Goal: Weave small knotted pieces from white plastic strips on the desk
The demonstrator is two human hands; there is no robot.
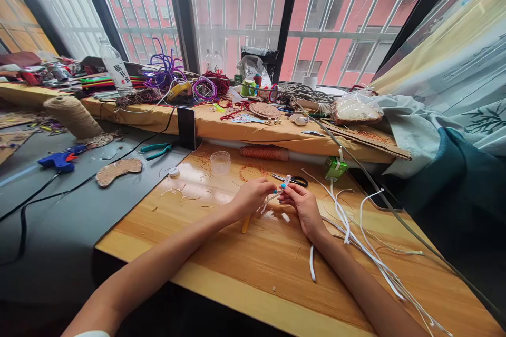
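Over the wooden table, my left hand [252, 199] and my right hand [303, 206] are close together, fingertips nearly touching. Both pinch a thin white cord [270, 202]; a short piece of it sticks up above my right fingers, and an end hangs below my left ones. How the cord is looped between the fingertips is too small to make out. Just behind my right hand lie scissors [298, 181] with black handles. Below my left hand, a flat wooden stick [246, 224] is partly covered. Loose white cords [348, 226] spread to the right of my right forearm.
A clear round tub [220, 163] and a spool of orange-brown thread [264, 153] sit behind the hands. A green box [336, 167] stands to the right. Leftward are teal pliers [157, 150], a blue glue gun [62, 159] and a twine cone [75, 118]. The sill [221, 126] is cluttered.
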